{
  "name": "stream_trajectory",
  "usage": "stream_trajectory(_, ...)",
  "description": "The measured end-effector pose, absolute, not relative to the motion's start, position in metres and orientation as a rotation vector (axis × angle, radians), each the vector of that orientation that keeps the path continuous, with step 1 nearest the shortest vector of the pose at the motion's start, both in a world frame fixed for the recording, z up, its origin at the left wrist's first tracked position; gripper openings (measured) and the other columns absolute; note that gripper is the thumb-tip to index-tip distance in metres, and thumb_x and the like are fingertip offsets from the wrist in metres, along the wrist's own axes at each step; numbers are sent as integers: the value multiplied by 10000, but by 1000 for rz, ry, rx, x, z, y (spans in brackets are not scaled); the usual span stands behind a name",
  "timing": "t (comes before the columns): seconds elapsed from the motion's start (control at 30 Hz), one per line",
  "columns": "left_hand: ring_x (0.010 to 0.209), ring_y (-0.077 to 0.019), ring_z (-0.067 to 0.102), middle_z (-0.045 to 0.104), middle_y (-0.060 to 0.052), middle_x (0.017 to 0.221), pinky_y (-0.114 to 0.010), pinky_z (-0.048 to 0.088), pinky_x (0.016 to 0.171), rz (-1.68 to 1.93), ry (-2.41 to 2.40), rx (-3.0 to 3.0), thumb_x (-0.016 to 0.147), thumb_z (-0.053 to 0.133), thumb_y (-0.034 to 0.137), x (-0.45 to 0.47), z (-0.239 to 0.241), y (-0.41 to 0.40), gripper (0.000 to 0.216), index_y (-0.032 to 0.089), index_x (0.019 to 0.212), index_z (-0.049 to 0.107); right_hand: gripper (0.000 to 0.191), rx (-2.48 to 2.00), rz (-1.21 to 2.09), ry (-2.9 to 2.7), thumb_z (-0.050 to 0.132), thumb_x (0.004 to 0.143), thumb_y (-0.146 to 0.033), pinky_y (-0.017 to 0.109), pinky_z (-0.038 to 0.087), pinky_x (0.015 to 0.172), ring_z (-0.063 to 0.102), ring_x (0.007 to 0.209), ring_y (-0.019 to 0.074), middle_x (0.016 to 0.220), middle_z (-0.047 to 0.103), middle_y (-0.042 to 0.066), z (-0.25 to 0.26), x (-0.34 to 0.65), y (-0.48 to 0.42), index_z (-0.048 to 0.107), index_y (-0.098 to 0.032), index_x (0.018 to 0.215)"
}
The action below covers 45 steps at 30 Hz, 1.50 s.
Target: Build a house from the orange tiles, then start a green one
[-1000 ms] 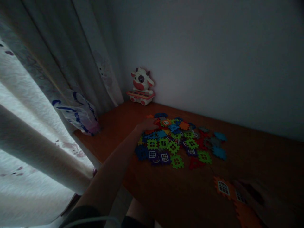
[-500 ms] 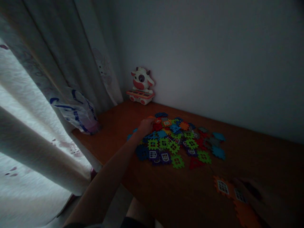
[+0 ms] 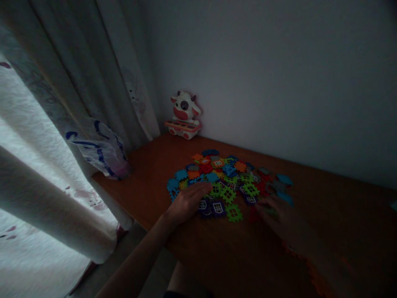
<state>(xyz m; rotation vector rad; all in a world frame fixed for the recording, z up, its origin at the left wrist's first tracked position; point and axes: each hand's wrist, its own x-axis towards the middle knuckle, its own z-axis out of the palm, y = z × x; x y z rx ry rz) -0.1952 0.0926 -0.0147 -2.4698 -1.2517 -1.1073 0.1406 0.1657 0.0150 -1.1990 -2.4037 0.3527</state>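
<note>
Plastic waffle blocks (image 3: pixel 223 182) heaped on the worktop (image 3: pixel 139 174): light, stiff, take by the toothed edges. Left hand (image 3: pixel 186 203) lies flat and open at the heap's 7 o'clock edge. Right hand (image 3: pixel 276 213) spread at 4 o'clock; too dark to tell any grip.

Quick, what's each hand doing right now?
Left hand: open, palm down at the edge of the plastic building tiles, holding nothing visible.
Right hand: fingers spread at the pile; too dark to tell whether it holds anything.

My left hand (image 3: pixel 187 203) rests on the heap of interlocking plastic tiles (image 3: pixel 228 181) on the counter (image 3: pixel 341 219); my right hand (image 3: pixel 279 217) touches its edge.
</note>
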Motion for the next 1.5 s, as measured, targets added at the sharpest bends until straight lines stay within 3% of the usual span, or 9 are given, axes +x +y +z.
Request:
stream_trajectory(0.13, 1345, -198, 543, 631, -64, 1385, -459, 470, 1132, -1095, -1381, -2493, 987, 392, 54, -210, -19, 64, 514, 259, 1447, 493, 224, -999, 312, -2496, 487, 987, -388, 370, 518, 892, 664, 1006, 233, 1096, 700, 75, 27, 68, 178, 649, -241, 1034)
stream_trajectory(0.23, 1303, -190, 582, 650, -59, 1357, -415, 516, 1086, -1312, -1559, -2413, 998, 391, 99, -216, -26, 56, 445, 278, 1354, 589, 211, -997, 301, -2555, 511, 974, -353, 363, 488, 935, 650, 1051, 239, 1125, 700, 86, 31, 10, 193, 653, -231, 1072)
stream_trajectory(0.4, 1157, -216, 680, 709, -75, 1246, -389, 566, 998, -1734, -2016, -1966, 1008, 452, 264, -216, -29, 60, 323, 250, 1277, 631, 374, -1315, 290, -2515, 514, 964, -514, 343, 497, 873, 668, 1036, 265, 1084, 724, 130, 39, -75, 209, 666, -187, 1061)
stream_trajectory(0.53, 920, -208, 749, 755, -77, 1073, -330, 619, 801, -2001, -2307, -1549, 990, 510, 387, -218, -27, 65, 422, 201, 1368, 534, 526, -1515, 270, -2575, 645, 853, -619, 408, 483, 905, 644, 1123, 348, 1143, 711, 214, 41, -109, 213, 684, -147, 1083)
stream_trajectory(0.63, 927, -213, 748, 744, -104, 1119, -317, 619, 791, -2157, -2329, -1462, 966, 546, 417, -222, -30, 69, 437, 166, 1324, 555, 536, -1642, 397, -2562, 712, 794, -612, 401, 496, 858, 670, 1091, 340, 1138, 727, 182, 36, -114, 218, 696, -177, 1106)
stream_trajectory(0.87, 938, -218, 745, 743, -96, 1129, -310, 608, 794, -2146, -2317, -1588, 966, 538, 418, -223, -37, 71, 379, 174, 1250, 599, 260, -1549, 486, -2595, 674, 855, -454, 268, 452, 658, 706, 838, 221, 895, 761, 69, 38, -96, 236, 748, -205, 874)
stream_trajectory(1.03, 935, -222, 738, 753, -81, 1086, -314, 581, 815, -1936, -2368, -1675, 981, 504, 393, -224, -35, 66, 324, 196, 1212, 618, 283, -1573, 398, -2577, 552, 931, -362, 271, 414, 611, 691, 789, 223, 858, 750, 93, 55, -76, 262, 748, -167, 869)
stream_trajectory(1.27, 871, -225, 733, 762, -67, 1055, -326, 567, 791, -1814, -2413, -1747, 988, 492, 386, -221, -26, 63, 297, 226, 1193, 635, 338, -1512, 280, -2640, 515, 966, -366, 286, 450, 722, 691, 916, 255, 1019, 751, 146, 58, -73, 291, 740, -123, 1033)
stream_trajectory(1.5, 912, -228, 732, 762, -67, 1046, -317, 554, 791, -1816, -2405, -1737, 986, 500, 370, -220, -29, 64, 274, 218, 1171, 634, 245, -1418, 316, -2790, 643, 897, -367, 293, 471, 802, 687, 949, 253, 1047, 748, 128, 45, -95, 314, 754, -165, 977)
